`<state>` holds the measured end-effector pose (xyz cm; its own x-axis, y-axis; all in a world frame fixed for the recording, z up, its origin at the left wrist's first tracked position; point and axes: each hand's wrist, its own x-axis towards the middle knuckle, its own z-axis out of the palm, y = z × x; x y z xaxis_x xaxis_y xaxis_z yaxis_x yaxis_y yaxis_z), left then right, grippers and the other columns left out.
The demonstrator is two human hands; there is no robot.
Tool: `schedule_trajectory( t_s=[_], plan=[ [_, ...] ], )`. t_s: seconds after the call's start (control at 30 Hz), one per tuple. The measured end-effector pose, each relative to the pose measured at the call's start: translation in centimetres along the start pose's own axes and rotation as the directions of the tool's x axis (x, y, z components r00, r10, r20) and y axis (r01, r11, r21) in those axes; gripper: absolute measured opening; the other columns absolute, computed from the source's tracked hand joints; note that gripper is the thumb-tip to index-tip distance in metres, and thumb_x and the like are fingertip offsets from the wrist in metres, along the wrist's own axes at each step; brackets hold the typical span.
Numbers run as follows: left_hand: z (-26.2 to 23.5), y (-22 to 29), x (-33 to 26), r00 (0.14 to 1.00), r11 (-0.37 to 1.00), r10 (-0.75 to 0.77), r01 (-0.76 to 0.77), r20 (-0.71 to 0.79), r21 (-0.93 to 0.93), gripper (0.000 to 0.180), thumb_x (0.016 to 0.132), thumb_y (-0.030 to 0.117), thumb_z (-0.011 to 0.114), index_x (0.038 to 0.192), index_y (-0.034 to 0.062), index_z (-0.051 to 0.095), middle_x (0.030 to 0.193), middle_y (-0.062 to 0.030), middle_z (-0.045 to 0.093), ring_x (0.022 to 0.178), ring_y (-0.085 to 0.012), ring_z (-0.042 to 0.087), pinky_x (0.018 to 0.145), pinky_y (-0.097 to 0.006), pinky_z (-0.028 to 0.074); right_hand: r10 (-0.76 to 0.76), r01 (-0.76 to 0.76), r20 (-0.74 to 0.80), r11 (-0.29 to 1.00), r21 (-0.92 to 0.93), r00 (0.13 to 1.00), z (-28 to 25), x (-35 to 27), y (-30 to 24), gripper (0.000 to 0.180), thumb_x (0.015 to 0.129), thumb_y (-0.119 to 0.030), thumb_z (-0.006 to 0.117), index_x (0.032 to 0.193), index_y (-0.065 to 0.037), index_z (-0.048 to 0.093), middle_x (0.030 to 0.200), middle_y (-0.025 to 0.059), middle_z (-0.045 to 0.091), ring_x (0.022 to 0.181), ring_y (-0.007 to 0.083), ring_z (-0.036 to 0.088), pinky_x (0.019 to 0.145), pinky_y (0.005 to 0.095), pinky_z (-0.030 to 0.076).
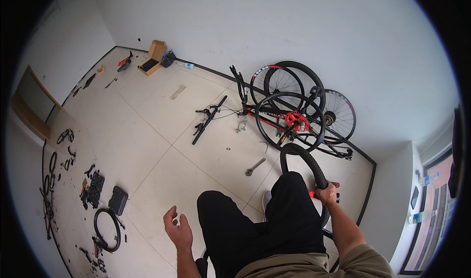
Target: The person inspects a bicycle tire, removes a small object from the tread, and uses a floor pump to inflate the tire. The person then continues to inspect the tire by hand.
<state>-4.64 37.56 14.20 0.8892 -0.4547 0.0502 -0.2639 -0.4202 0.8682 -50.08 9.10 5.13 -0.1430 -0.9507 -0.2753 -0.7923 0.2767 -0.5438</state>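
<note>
The person's right hand [327, 194] is closing its fingers around a black knobby tyre [303, 161], gripping it beside the right knee. The tyre is standing on edge, its long axis running from the hand away toward the wall, arching up and over to a far end near the bicycle; its lower part is hidden behind the black trouser leg and the forearm. A small red thing [334, 184] is showing just beside the knuckles, too hidden to make out. The left hand [178, 229] is hanging free over the floor tiles [162, 150], palm up, fingers loosely curled and spread, holding nothing.

A little further out, one wrench [255, 166] is lying flat on the tiles, pointing diagonally toward the tyre. To the left, one black ring-shaped tyre [107, 229] is lying flat, with a dark case [118, 200] just beside it and many small dark parts scattered along the left wall, too small to tell apart.

Further off, one handlebar [209, 119] is lying on the floor. Behind it a bicycle frame [274, 117] is leaning among three wheels [289, 122], overlapping so that their rims are partly covering each other. Farthest away, a cardboard box [157, 50] is standing against the wall.
</note>
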Motion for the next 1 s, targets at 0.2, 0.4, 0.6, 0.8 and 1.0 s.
schedule_trajectory(
  t_s=[0.2,0.4,0.6,0.8,1.0],
  plan=[
    [0.2,0.8,0.1,1.0,1.0,-0.013,0.013,-0.001,-0.006,0.039,0.09,0.004,0.06,0.129,0.0033,0.06,0.127,-0.011,0.061,0.112,-0.0233,0.059,0.092,-0.039,0.048,0.0,0.0,-0.024,1.0,-0.019,1.0,0.3,0.8,1.0,0.053,0.071,-0.027,0.073,0.117,-0.003,0.067,0.102,0.0227,0.073,0.099,0.0369,0.07,0.088,0.0429,0.054],
    [0.0,1.3,-0.2,0.998,0.999,-0.053,0.052,0.024,0.015,0.038,0.092,0.006,0.059,0.13,0.0023,0.059,0.128,-0.0105,0.062,0.114,-0.0222,0.058,0.095,-0.038,0.047,-0.027,0.027,-0.057,1.0,-0.004,0.998,0.0,-0.1,0.0,0.044,0.064,-0.021,0.07,0.102,0.002,0.066,0.086,0.0196,0.07,0.081,0.0337,0.068,0.08,0.0421,0.053],
    [-0.3,1.2,0.0,0.999,0.999,-0.05,0.05,0.021,0.0,0.038,0.093,0.007,0.059,0.13,0.0021,0.06,0.128,-0.0099,0.062,0.113,-0.0217,0.058,0.095,-0.037,0.047,-0.008,0.008,-0.034,1.0,0.017,0.999,0.1,-0.2,-0.6,0.048,0.063,-0.018,0.071,0.106,0.004,0.067,0.088,0.0186,0.072,0.083,0.0309,0.069,0.082,0.0407,0.053],
    [-0.1,1.4,-0.1,0.999,0.999,-0.041,0.041,0.024,-0.017,0.037,0.093,0.007,0.059,0.13,0.0018,0.06,0.127,-0.0099,0.062,0.113,-0.0215,0.058,0.096,-0.038,0.047,-0.022,0.023,-0.061,0.999,0.022,0.998,0.0,-0.1,-0.3,0.047,0.064,-0.018,0.071,0.105,0.005,0.067,0.088,0.0197,0.072,0.083,0.0317,0.07,0.082,0.0409,0.053],
    [-0.3,1.6,-0.1,0.999,0.999,-0.049,0.049,0.021,-0.004,0.038,0.092,0.007,0.059,0.13,0.0016,0.06,0.126,-0.0105,0.062,0.114,-0.0223,0.058,0.096,-0.038,0.048,-0.042,0.045,-0.059,0.998,0.052,0.997,0.0,-0.2,-0.6,0.045,0.064,-0.018,0.071,0.102,0.005,0.067,0.084,0.0181,0.07,0.078,0.0294,0.068,0.079,0.0398,0.053]
  ],
)
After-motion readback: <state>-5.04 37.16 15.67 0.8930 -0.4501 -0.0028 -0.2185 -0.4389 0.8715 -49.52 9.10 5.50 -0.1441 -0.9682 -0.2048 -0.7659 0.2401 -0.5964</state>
